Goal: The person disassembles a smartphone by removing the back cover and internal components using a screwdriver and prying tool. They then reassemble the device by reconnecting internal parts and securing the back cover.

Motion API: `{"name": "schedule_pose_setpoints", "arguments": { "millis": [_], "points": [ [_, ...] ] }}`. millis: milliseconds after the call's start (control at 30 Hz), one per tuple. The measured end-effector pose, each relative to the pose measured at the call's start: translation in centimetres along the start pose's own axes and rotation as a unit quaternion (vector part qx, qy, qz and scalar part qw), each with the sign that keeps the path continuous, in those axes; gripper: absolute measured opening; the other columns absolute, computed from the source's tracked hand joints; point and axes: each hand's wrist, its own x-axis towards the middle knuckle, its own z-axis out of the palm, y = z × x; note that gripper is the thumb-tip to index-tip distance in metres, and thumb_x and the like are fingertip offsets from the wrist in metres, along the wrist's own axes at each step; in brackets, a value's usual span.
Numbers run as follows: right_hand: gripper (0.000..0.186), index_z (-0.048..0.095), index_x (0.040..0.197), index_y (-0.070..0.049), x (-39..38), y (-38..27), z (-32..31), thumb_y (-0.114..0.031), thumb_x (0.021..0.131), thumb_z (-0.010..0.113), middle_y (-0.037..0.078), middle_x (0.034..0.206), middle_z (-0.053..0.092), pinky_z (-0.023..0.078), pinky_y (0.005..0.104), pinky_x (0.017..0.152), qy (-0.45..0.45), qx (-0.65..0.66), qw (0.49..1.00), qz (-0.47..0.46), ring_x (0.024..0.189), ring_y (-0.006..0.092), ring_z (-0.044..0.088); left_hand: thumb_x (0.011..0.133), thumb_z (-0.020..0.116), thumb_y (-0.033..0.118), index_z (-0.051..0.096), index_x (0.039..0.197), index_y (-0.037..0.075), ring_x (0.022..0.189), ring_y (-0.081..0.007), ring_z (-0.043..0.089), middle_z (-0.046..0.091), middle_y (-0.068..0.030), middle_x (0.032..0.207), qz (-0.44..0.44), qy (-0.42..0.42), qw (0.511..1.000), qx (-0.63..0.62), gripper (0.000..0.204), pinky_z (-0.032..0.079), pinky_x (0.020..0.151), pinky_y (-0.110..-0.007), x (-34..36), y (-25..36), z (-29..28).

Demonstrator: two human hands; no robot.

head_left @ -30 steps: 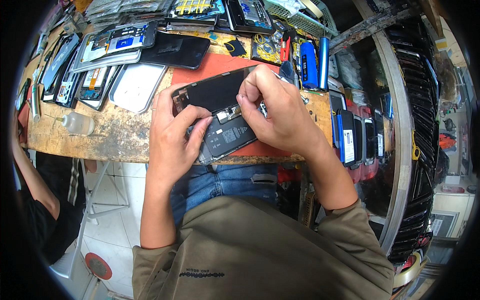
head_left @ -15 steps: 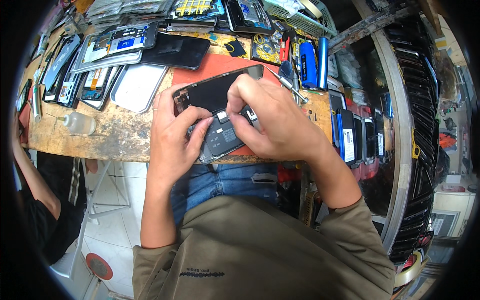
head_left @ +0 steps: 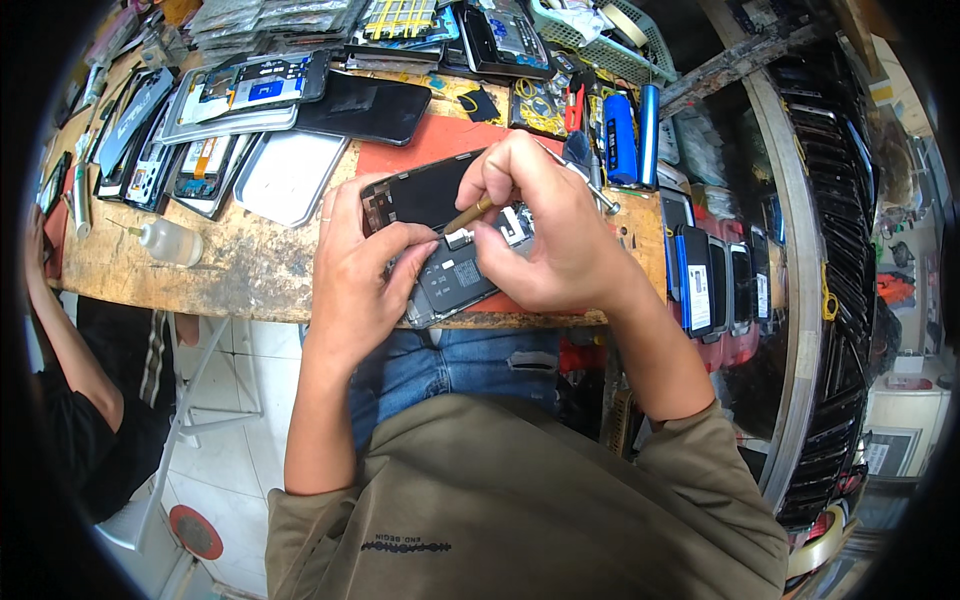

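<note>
Wooden workbench (head_left: 240, 262), strewn with phone parts. Opened phone (head_left: 440, 245) on red mat (head_left: 420, 145), bench's near edge. Left hand (head_left: 360, 265) clamps its 9 o'clock side. Right hand (head_left: 545, 230), flat on it a second ago, now pinches brass-tipped tool (head_left: 468, 214), tip in the internals: probing underway.

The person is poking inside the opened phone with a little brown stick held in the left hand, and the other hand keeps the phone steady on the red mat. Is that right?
Not quite. The head view shows the little brown stick in the right hand, not the left. The left hand is the one that steadies the opened phone on the red mat. The rest is right.
</note>
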Motion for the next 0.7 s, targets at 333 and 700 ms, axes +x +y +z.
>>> {"name": "schedule_pose_setpoints", "arguments": {
  "millis": [333,700],
  "points": [
    [0.023,0.049,0.1,-0.002,-0.3,0.8,-2.3,0.005,0.093,0.07,0.014,0.082,0.063,0.052,0.0418,0.065,0.015,-0.129,0.991,0.012,0.072,0.0336,0.067,0.083,0.085,0.004,0.077,0.097,0.005,0.12,-0.0414,0.06,0.06,-0.0214,0.128,-0.018,-0.003,1.0,0.0,0.016,0.05,0.1,-0.049,0.0,0.2,0.0],
    [0.021,0.05,0.096,-0.003,-0.7,1.4,-1.9,0.004,0.095,0.07,0.01,0.082,0.063,0.052,0.0369,0.065,0.014,-0.116,0.993,0.027,0.072,0.0244,0.065,0.085,0.082,0.004,0.076,0.099,0.005,0.117,-0.0403,0.06,0.06,-0.021,0.126,-0.021,-0.009,1.0,0.016,0.016,0.05,0.1,-0.049,0.0,0.4,-0.2]
  ]
}}
